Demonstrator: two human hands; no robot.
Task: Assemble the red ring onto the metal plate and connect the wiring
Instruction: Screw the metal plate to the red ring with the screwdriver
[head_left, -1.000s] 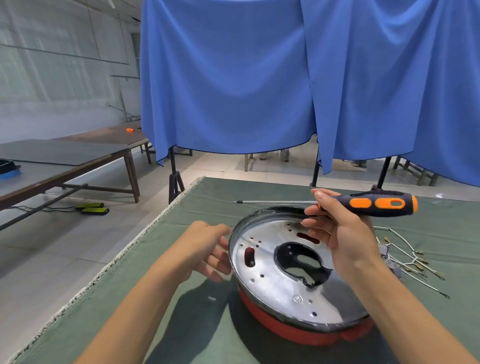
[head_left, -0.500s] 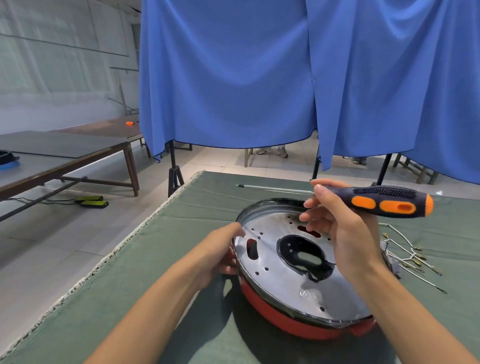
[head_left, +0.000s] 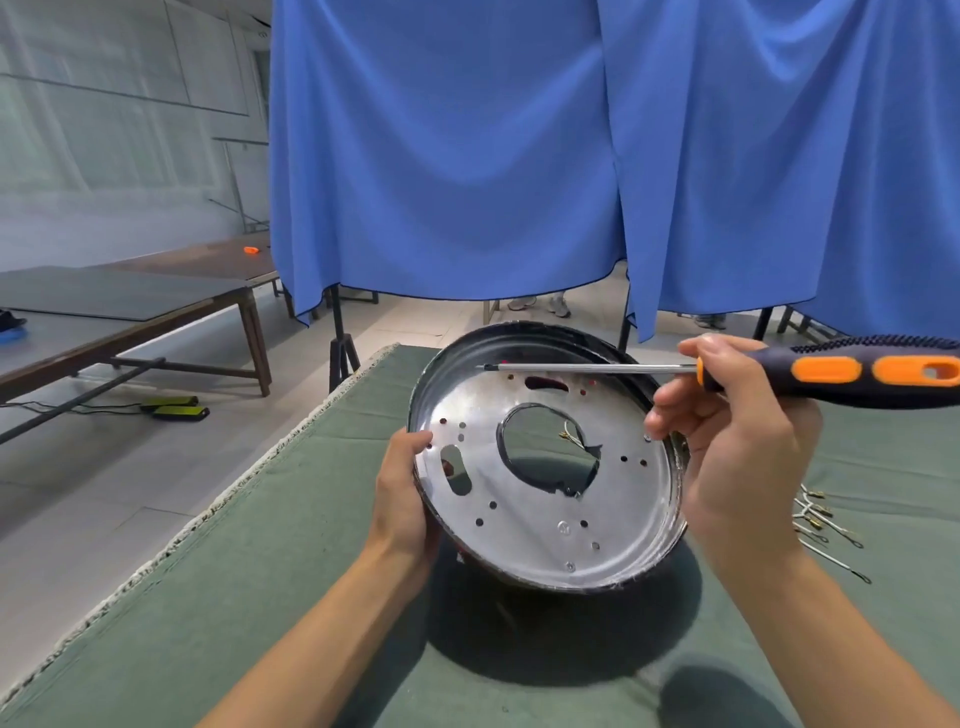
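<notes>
The round metal plate (head_left: 524, 525) is lifted off the green mat and tilted up toward me, its shiny face with a large centre hole showing. Red shows only through its far slot (head_left: 540, 385); the red ring itself is hidden behind the plate. My left hand (head_left: 402, 493) grips the plate's left rim. My right hand (head_left: 727, 447) holds a black and orange screwdriver (head_left: 852, 371) with its shaft lying level across the plate's top, while its lower fingers touch the plate's right rim. White wires with brass terminals (head_left: 818, 519) lie on the mat at the right.
A green mat (head_left: 260, 597) covers the work table, whose left edge runs diagonally beside the tiled floor. A blue curtain (head_left: 519, 156) on stands hangs behind. Long dark tables (head_left: 130, 306) stand at the left.
Both hands have raised the plate off the mat and tipped it up toward me. The red ring seen under the plate before is now hidden behind it.
</notes>
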